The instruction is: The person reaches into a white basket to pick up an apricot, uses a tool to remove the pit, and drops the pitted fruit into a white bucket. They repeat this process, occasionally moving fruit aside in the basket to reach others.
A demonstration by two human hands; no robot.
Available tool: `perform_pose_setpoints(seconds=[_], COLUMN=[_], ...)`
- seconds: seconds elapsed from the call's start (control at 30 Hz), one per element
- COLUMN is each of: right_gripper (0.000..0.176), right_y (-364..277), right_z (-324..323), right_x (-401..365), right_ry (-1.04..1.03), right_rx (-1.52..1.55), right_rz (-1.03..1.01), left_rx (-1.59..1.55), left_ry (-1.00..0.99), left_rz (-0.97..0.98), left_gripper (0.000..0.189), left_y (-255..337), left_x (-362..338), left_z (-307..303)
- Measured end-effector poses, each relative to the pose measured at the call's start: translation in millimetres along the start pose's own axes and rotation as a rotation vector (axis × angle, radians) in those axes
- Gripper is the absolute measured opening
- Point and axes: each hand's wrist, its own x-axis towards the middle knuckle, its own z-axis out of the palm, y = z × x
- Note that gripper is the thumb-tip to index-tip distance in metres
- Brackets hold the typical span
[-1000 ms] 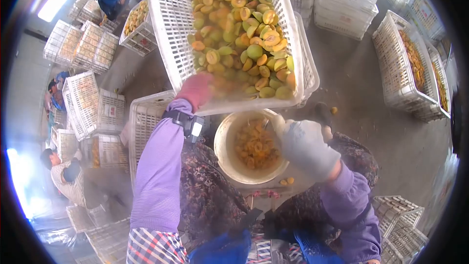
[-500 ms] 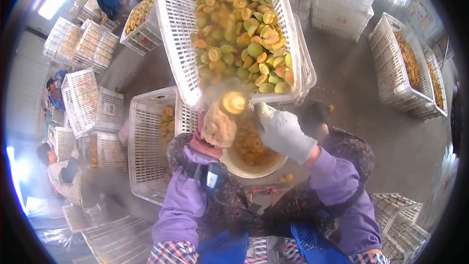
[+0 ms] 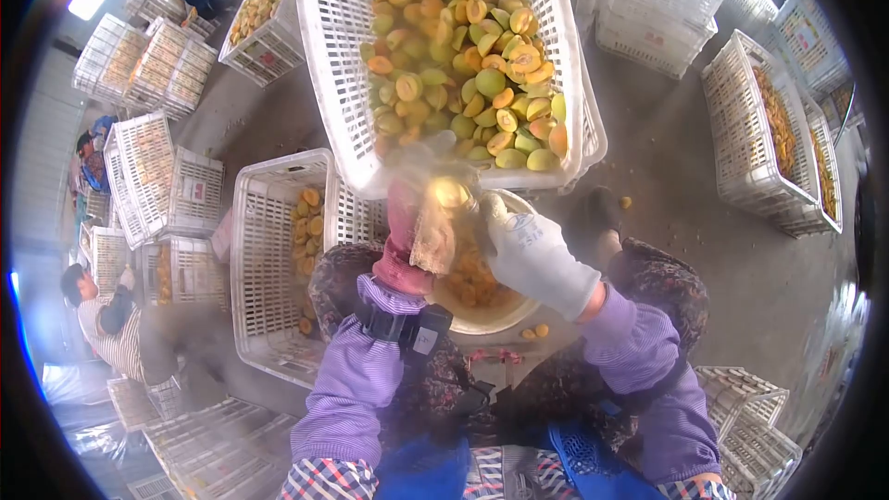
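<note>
My left hand (image 3: 407, 233), in a pink glove with a worn tan patch, is closed around a yellow fruit half (image 3: 448, 193). Beside it, my right hand (image 3: 537, 255) wears a white glove; its fingers are bent together close to the fruit, and what they grip is too blurred to make out. Both hands are above a pale bowl (image 3: 482, 322) with orange fruit pieces (image 3: 474, 282) in it. Just beyond them stands a white crate (image 3: 347, 143) full of green and orange halved fruit (image 3: 463, 65).
At the left is another white crate (image 3: 269, 268) with some halves. Stacked crates (image 3: 656, 14) stand at the back right, and fruit-filled ones (image 3: 750, 148) at the right. People (image 3: 116, 324) sit among crates at the left. Two fruit pieces (image 3: 535, 331) lie on the floor.
My left hand has turned, so less of its tan patch faces the camera. My right hand has barely moved. The view has shifted slightly.
</note>
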Motion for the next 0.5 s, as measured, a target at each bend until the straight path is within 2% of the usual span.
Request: perform_pose_setpoints(seconds=[0.03,0.07,0.13,0.2,0.27,0.33,0.37,0.43,0.5], right_gripper=[0.039,0.039,0.038,0.037,0.039,0.04,0.041,0.042,0.043], right_y=[-1,-4,-4,0,12,15,14,16,16], right_z=[-2,-5,-9,-9,3,4,3,11,26], right_x=[-1,-4,-8,-11,-14,-11,-7,-7,-7], right_ry=[-0.011,-0.022,-0.046,-0.069,0.0,0.05,0.063,0.081,0.11], right_rx=[-0.009,-0.018,-0.005,0.045,0.125,0.201,0.239,0.263,0.244], right_rz=[-0.001,0.001,0.013,0.035,-0.008,0.001,0.033,0.025,-0.004], left_rx=[-0.012,-0.234,-0.318,-0.037,-0.167,-0.55,-0.868,-1.069,-0.83], left_ry=[-0.017,-0.022,-0.123,-0.31,-0.413,-0.337,-0.199,0.014,0.121], left_rz=[0.003,-0.136,-0.146,0.111,-0.161,-0.44,-0.581,-0.635,-0.465], left_gripper=[0.044,0.045,0.046,0.047,0.048,0.05,0.05,0.045,0.037], left_y=[9,20,24,22,6,-2,-3,-6,-9], left_x=[4,7,14,20,28,26,16,4,2], left_z=[0,1,2,-8,-11,-11,-12,-7,19])
